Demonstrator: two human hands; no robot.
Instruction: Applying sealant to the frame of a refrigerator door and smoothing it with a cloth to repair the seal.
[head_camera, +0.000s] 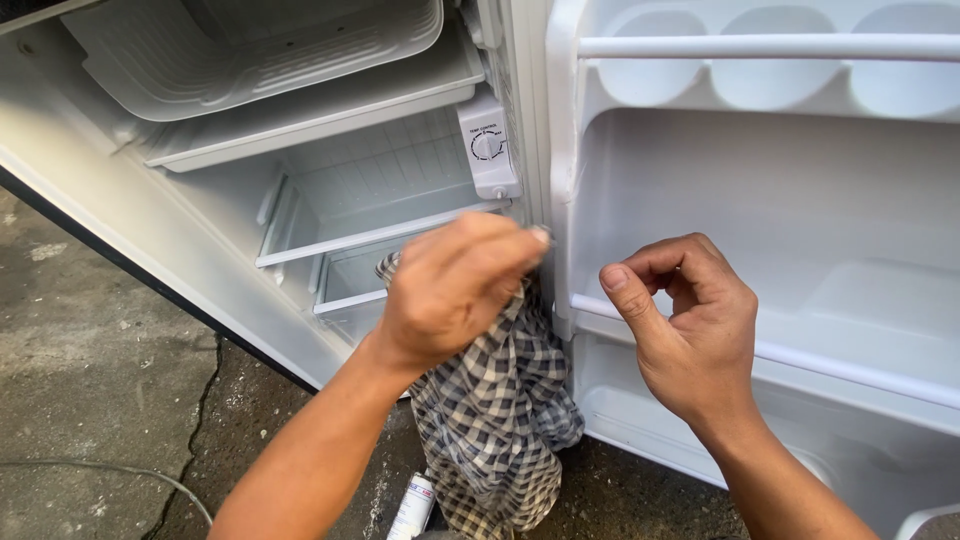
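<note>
A small white fridge (150, 230) stands open in front of me, its door (720, 190) swung out to the right. My left hand (450, 285) grips a grey and white checked cloth (490, 420) and presses it against the fridge's front edge by the hinge side, just below the thermostat dial (487, 147). The cloth hangs down toward the ground. My right hand (685, 320) hovers in front of the door's lower shelf rail (800, 360), fingers curled with thumb against forefinger, holding nothing that I can see.
Inside the fridge are a freezer tray (300, 110) and wire-edged shelves (370, 240). The door has an upper rail (770, 47) with rounded pockets. A white spray can (412, 508) lies on the cracked concrete ground (100, 380). A thin cable (120, 475) runs at lower left.
</note>
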